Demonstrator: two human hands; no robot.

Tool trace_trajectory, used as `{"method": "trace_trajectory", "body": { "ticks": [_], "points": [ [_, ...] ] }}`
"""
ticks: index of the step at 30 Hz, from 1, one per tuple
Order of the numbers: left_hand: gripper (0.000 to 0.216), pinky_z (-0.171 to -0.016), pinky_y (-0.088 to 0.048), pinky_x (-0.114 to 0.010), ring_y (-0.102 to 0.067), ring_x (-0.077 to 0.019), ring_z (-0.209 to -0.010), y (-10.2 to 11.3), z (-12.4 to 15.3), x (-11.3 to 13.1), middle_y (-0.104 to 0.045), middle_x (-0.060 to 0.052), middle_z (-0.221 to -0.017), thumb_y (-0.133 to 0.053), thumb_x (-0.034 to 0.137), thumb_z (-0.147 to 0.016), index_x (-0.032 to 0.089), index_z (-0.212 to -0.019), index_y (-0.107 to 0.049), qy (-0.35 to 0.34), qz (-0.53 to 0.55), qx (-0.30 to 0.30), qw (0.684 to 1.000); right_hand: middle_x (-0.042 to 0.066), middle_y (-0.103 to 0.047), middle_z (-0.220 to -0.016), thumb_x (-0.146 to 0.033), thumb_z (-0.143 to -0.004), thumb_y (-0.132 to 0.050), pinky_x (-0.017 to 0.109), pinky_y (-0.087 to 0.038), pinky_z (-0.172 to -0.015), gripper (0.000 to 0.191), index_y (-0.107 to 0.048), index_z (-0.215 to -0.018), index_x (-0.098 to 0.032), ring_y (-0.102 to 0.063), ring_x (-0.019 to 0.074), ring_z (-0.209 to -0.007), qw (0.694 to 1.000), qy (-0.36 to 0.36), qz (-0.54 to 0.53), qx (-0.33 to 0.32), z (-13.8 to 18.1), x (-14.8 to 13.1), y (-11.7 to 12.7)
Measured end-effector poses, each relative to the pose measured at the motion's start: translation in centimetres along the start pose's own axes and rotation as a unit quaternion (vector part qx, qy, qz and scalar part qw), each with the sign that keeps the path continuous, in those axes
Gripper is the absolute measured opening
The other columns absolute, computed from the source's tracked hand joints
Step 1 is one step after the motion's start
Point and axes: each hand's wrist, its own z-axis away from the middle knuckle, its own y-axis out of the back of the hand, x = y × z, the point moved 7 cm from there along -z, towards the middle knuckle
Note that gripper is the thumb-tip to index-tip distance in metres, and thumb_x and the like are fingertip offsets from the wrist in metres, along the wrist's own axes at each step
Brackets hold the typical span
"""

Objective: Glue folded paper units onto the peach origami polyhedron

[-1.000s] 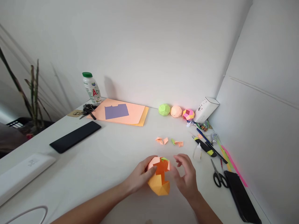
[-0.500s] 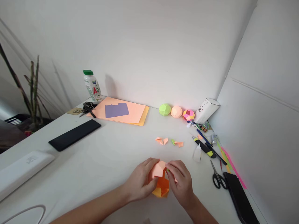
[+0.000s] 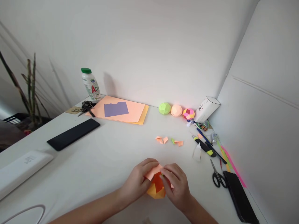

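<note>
An unfinished orange and peach folded-paper ball (image 3: 157,186) sits on the white desk (image 3: 107,158) near the front edge. My left hand (image 3: 139,179) cups its left side with the thumb on a peach flap. My right hand (image 3: 177,185) grips its right side, fingertips pinching the top flap. Both hands cover most of the ball. Beyond it lie small loose folded paper pieces (image 3: 169,141), peach with one green.
Three finished paper balls (image 3: 176,111) and a white box (image 3: 206,109) stand at the back wall. Glue bottle (image 3: 197,152), pens, scissors (image 3: 217,175) and a black phone (image 3: 240,197) lie right. Coloured paper sheets (image 3: 121,111), keys, a bottle (image 3: 90,84) and another black phone (image 3: 73,134) lie left.
My right hand closed in from beside the ball onto its top and right side. Both hands turned and lowered the ball, folding a peach flap over its orange opening.
</note>
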Motion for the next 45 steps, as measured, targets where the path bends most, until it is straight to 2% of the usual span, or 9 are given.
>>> {"method": "trace_trajectory", "body": {
  "ticks": [4, 9, 13, 18, 24, 26, 29, 36, 45],
  "points": [
    [0.047, -0.084, -0.053, -0.031, -0.061, -0.0193, -0.096, 0.1, 0.0, 0.1, -0.064, -0.006, -0.109, -0.039, 0.000, -0.070, 0.022, -0.105, -0.061, 0.003, -0.016, 0.006, 1.000, 0.007, -0.064, -0.085, -0.005, -0.081, -0.052, 0.033, -0.050, -0.062, 0.033, -0.058, -0.109, -0.021, -0.059, 0.0188, -0.072, 1.000, 0.007, 0.008, 0.000, 0.1, -0.2, 0.0],
    [0.046, -0.080, -0.053, -0.032, -0.061, -0.0198, -0.093, 0.2, 0.0, 0.4, -0.064, -0.006, -0.105, -0.039, 0.001, -0.069, 0.021, -0.103, -0.061, 0.004, -0.026, 0.008, 1.000, 0.008, -0.064, -0.091, -0.001, -0.080, -0.046, 0.032, -0.052, -0.064, 0.044, -0.054, -0.118, -0.022, -0.061, 0.0185, -0.078, 1.000, 0.024, 0.004, -0.004, -0.1, -0.5, 0.2],
    [0.038, -0.081, -0.053, -0.032, -0.061, -0.0206, -0.094, 0.3, 0.0, 0.9, -0.063, -0.008, -0.106, -0.045, 0.006, -0.073, 0.020, -0.106, -0.059, -0.011, -0.043, 0.002, 0.999, 0.008, -0.062, -0.089, -0.003, -0.081, -0.047, 0.032, -0.050, -0.062, 0.037, -0.059, -0.108, -0.024, -0.058, 0.0180, -0.075, 1.000, 0.003, 0.002, -0.008, -0.3, -0.3, 0.3],
    [0.031, -0.083, -0.053, -0.033, -0.061, -0.0214, -0.096, 0.1, 0.0, 1.4, -0.062, -0.010, -0.108, -0.048, 0.012, -0.077, 0.020, -0.106, -0.058, -0.035, -0.073, -0.010, 0.997, 0.005, -0.060, -0.078, -0.005, -0.082, -0.051, 0.030, -0.048, -0.057, 0.034, -0.059, -0.109, -0.023, -0.055, 0.0166, -0.067, 1.000, -0.007, -0.007, -0.004, -0.2, -0.1, 0.2],
    [0.026, -0.088, -0.050, -0.040, -0.048, -0.0268, -0.115, 0.5, 0.6, 2.0, -0.047, -0.015, -0.124, -0.051, 0.013, -0.077, 0.019, -0.102, -0.050, -0.078, -0.102, 0.031, 0.991, 0.004, -0.057, -0.071, -0.007, -0.081, -0.054, 0.028, -0.047, -0.052, 0.016, -0.062, -0.085, -0.021, -0.053, 0.0158, -0.063, 0.994, -0.073, -0.012, 0.080, -0.1, 0.7, 0.9],
    [0.019, -0.093, -0.047, -0.044, -0.041, -0.0288, -0.120, 0.5, 1.0, 2.7, -0.041, -0.014, -0.129, -0.052, 0.012, -0.077, 0.020, -0.095, -0.051, -0.125, -0.117, 0.038, 0.984, 0.003, -0.056, -0.069, -0.006, -0.080, -0.055, 0.028, -0.046, -0.051, 0.016, -0.061, -0.080, -0.021, -0.052, 0.0156, -0.061, 0.991, -0.078, -0.006, 0.111, -0.1, 0.6, 1.2],
    [0.018, -0.099, -0.039, -0.050, -0.032, -0.0319, -0.126, -0.1, 1.6, 3.7, -0.036, -0.010, -0.133, -0.052, 0.013, -0.080, 0.022, -0.095, -0.058, -0.195, -0.156, 0.013, 0.968, 0.003, -0.056, -0.067, -0.004, -0.078, -0.056, 0.028, -0.045, -0.050, 0.018, -0.058, -0.076, -0.021, -0.051, 0.0151, -0.060, 0.988, -0.068, 0.016, 0.137, 0.0, 0.3, 1.4],
    [0.024, -0.096, -0.044, -0.043, -0.034, -0.0278, -0.124, 0.1, 1.1, 3.1, -0.035, -0.011, -0.134, -0.043, 0.013, -0.088, 0.021, -0.101, -0.061, -0.136, -0.122, 0.016, 0.983, 0.004, -0.059, -0.073, -0.001, -0.079, -0.052, 0.028, -0.045, -0.050, 0.023, -0.060, -0.090, -0.019, -0.052, 0.0157, -0.064, 0.989, -0.023, 0.069, 0.127, 0.0, -0.5, 0.8],
    [0.029, -0.097, -0.041, -0.046, -0.031, -0.0293, -0.124, 0.4, 1.1, 3.6, -0.034, -0.011, -0.135, -0.042, 0.008, -0.086, 0.022, -0.101, -0.062, -0.163, -0.176, 0.038, 0.970, 0.005, -0.057, -0.074, 0.002, -0.078, -0.049, 0.029, -0.047, -0.052, 0.028, -0.058, -0.093, -0.019, -0.053, 0.0165, -0.066, 0.989, -0.019, 0.027, 0.147, 0.2, -0.8, 1.2]
  ]
}}
